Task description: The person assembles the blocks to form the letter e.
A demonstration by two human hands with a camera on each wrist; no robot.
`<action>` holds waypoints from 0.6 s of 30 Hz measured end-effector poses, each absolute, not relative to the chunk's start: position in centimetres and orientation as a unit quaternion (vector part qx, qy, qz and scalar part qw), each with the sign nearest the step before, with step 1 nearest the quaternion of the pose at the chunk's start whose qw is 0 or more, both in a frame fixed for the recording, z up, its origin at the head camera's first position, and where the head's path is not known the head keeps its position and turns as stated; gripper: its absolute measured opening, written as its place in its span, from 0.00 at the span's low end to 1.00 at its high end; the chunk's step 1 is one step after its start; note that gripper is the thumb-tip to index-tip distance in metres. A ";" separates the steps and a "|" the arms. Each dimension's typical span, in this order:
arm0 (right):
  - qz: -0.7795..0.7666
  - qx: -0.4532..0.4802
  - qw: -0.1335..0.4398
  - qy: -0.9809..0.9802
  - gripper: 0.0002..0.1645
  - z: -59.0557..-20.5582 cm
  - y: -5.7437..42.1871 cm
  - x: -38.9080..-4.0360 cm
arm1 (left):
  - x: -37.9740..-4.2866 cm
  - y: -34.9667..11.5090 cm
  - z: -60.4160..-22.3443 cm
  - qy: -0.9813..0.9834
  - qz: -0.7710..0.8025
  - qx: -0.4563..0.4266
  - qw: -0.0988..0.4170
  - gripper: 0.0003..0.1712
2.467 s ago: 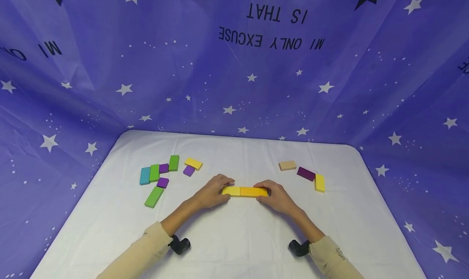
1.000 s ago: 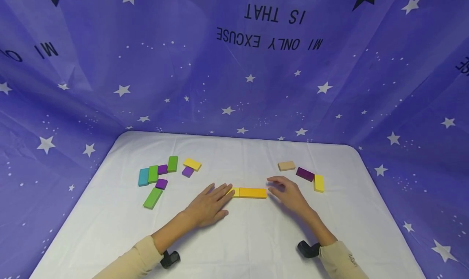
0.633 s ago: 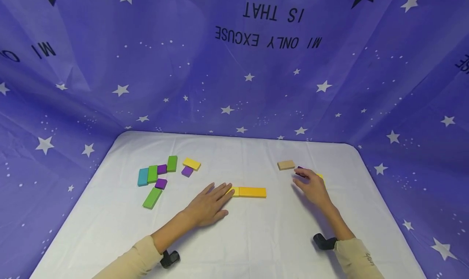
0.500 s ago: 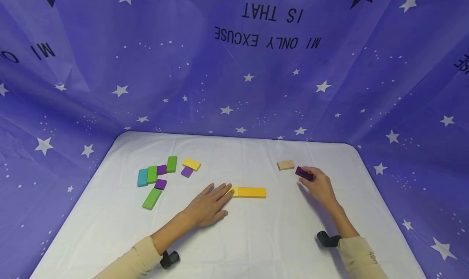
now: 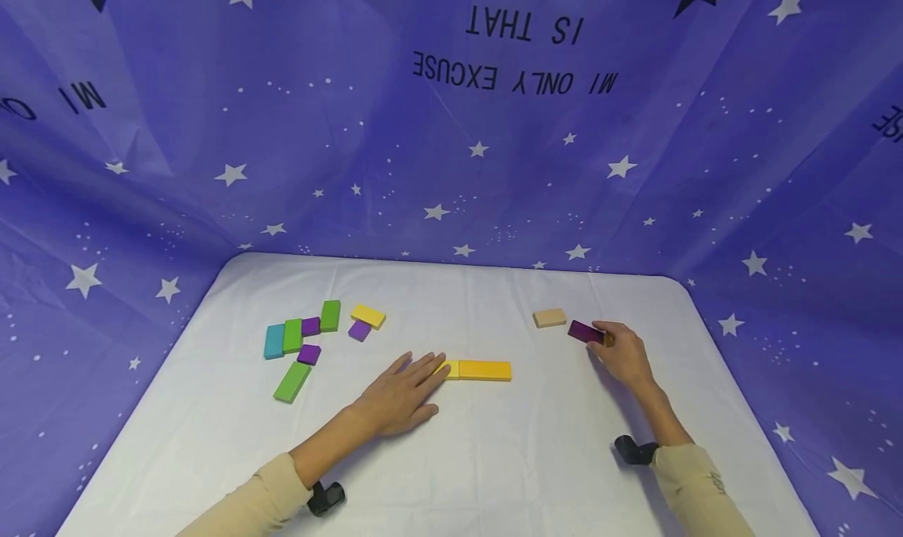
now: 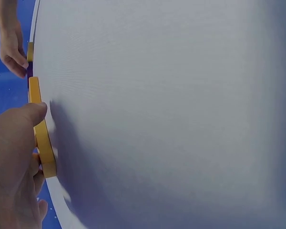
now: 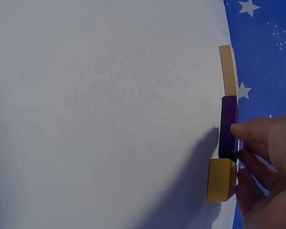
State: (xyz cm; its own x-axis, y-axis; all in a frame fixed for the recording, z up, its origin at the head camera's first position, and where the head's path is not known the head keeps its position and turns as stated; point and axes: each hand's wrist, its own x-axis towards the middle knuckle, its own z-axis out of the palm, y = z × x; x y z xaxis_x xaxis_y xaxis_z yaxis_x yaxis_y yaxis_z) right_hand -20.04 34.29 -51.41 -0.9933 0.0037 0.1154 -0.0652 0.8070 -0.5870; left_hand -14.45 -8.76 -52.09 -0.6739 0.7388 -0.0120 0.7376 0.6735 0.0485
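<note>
Left hand: fingers straight, over pale yellow rectangular block. Right hand: digits about dark purple rectangular block, clamping cannot be told. White tablecloth extends beyond.

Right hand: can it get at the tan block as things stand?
Probably yes. Nothing lies on the tan block and bare white cloth borders its near side. The dark purple block sits between it and the right hand, so going over or around looks needed.

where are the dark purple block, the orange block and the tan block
Dark purple block [image 5: 584,331]: head view, top face
Orange block [image 5: 484,369]: head view, top face
Tan block [image 5: 549,316]: head view, top face
</note>
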 end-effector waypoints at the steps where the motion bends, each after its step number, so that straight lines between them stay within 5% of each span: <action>1: 0.309 0.017 0.056 -0.949 0.25 -51.5 34.3 -20.1 | -14.4 -8.8 -52.1 0.915 0.020 0.403 0.015 0.38; 18: 0.288 0.013 0.064 -0.956 0.23 -51.7 34.0 -20.6 | -14.5 -8.7 -52.1 0.916 0.012 0.400 0.023 0.38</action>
State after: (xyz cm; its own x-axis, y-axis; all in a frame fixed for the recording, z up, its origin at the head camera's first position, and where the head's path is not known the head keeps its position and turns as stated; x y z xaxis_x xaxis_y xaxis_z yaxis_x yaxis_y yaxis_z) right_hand -20.58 34.01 -51.72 -0.9915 0.0118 0.1295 -0.0616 0.8342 -0.5479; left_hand -14.47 -8.69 -52.07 -0.6790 0.7334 -0.0331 0.7323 0.6798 0.0403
